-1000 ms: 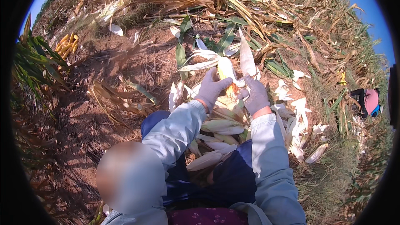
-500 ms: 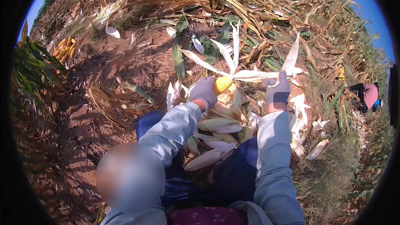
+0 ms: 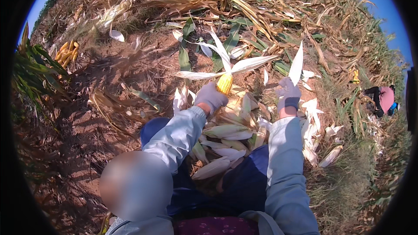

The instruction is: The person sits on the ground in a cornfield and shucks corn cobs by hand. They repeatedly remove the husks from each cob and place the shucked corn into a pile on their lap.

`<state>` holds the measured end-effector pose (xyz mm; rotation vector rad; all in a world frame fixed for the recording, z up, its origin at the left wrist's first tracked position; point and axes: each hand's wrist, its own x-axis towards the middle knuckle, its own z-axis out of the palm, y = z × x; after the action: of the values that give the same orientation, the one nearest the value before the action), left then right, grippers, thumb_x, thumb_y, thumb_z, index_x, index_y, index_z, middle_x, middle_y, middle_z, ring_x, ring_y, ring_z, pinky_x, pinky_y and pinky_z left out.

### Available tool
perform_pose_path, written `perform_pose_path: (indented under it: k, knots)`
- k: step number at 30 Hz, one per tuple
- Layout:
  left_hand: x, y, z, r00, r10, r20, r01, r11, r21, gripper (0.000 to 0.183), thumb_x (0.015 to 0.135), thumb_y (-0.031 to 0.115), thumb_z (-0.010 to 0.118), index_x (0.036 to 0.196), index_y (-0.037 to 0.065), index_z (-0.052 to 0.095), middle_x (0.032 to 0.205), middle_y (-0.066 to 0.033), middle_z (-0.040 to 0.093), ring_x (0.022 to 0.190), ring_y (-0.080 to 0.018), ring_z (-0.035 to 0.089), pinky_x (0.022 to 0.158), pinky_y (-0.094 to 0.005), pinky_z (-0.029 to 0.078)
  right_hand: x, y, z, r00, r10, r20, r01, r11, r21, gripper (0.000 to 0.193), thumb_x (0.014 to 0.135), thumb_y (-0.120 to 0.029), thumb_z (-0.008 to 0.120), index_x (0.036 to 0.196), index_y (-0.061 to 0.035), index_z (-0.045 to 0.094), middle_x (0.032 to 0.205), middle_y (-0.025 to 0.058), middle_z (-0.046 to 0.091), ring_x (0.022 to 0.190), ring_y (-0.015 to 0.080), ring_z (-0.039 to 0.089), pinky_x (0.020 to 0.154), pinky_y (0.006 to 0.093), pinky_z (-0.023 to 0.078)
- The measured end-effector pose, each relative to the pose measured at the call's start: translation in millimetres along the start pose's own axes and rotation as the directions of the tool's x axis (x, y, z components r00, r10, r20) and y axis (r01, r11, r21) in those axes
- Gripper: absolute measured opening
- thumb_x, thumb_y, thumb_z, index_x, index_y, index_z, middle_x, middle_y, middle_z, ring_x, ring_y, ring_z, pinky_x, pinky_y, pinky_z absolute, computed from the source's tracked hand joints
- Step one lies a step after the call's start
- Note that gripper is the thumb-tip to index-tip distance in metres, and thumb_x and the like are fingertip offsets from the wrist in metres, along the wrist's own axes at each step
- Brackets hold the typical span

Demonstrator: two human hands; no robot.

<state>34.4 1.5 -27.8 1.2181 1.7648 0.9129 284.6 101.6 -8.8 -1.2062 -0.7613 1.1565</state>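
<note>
Gloved left hand [image 3: 212, 97] wrapped round yellow corn cob [image 3: 224, 83], husk leaves [image 3: 224, 54] splaying from cob's far end. Gloved right hand [image 3: 288, 93], well apart, fingers pinching pale husk strip [image 3: 297, 66]. Husk-covered ears [image 3: 226, 131] below and between hands. Bare yellow cobs [image 3: 67, 53] far beyond left hand, leftward.

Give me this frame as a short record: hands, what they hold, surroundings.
left_hand: grey-gloved left hand, closed around a yellow corn ear
ear_state: kernels bare; long pale husk leaves splay from its far end
right_hand: grey-gloved right hand, gripping a pale, pointed, loose husk strip, tip upward in view
near_legs: heap of pale, husk-covered ears
far_left: small pile of bare yellow-orange ears on brown soil
far_right: another person in a pink top, bent over
</note>
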Motion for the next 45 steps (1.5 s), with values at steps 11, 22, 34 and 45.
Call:
perform_pose_path:
  k: [11, 22, 34, 45]
  knots:
    - [-24.0, 22.2, 16.3, 0.977, 0.189, -0.1, -0.131, 0.898, 0.419, 0.044, 0.065, 0.016, 0.069, 0.105, 0.006, 0.053, 0.103, -0.0178, 0.057, 0.1, -0.0346, 0.056, 0.085, -0.039, 0.046, -54.4, 17.1, 74.1, 0.801, -0.243, 0.548, 0.581, 0.536, -0.612, 0.069, 0.065, -0.02, 0.074, 0.123, 0.0002, 0.043, 0.106, 0.0217, 0.061, 0.099, 0.0354, 0.059, 0.086, 0.037, 0.045]
    - [-25.4, 24.0, 21.1, 0.974, 0.223, -0.041, -0.167, 0.827, 0.538, 0.043, 0.065, 0.013, 0.068, 0.104, 0.006, 0.052, 0.1, -0.0168, 0.057, 0.094, -0.0335, 0.059, 0.08, -0.0405, 0.049, -52.4, 22.2, 81.9, 0.96, 0.015, 0.278, 0.089, 0.929, -0.358, 0.025, 0.087, -0.024, 0.057, 0.092, 0.0004, 0.061, 0.061, 0.0081, 0.054, 0.04, 0.017, 0.046, 0.04, 0.0317, 0.037]
    - [-17.6, 21.1, 11.9, 0.91, 0.209, 0.357, -0.095, 0.946, -0.31, 0.05, 0.064, 0.006, 0.069, 0.11, 0.001, 0.052, 0.089, -0.0089, 0.059, 0.08, -0.0205, 0.059, 0.069, -0.0309, 0.048, -37.5, 21.0, 69.5, 0.983, 0.062, 0.173, -0.094, 0.978, 0.187, 0.018, 0.087, -0.022, 0.049, 0.081, -0.0074, 0.056, 0.065, 0.0044, 0.052, 0.054, 0.0159, 0.047, 0.048, 0.0304, 0.038]
    - [-0.4, -0.5, 29.8, 0.974, 0.193, 0.122, -0.13, 0.907, -0.401, 0.05, 0.067, 0.019, 0.072, 0.107, -0.004, 0.052, 0.09, -0.0103, 0.062, 0.079, -0.0192, 0.059, 0.074, -0.0293, 0.047, -40.5, 3.1, 48.4, 0.847, -0.047, 0.53, 0.132, 0.984, -0.123, 0.01, 0.079, -0.012, 0.053, 0.084, -0.004, 0.057, 0.068, 0.0048, 0.057, 0.058, 0.0141, 0.052, 0.053, 0.0264, 0.041]
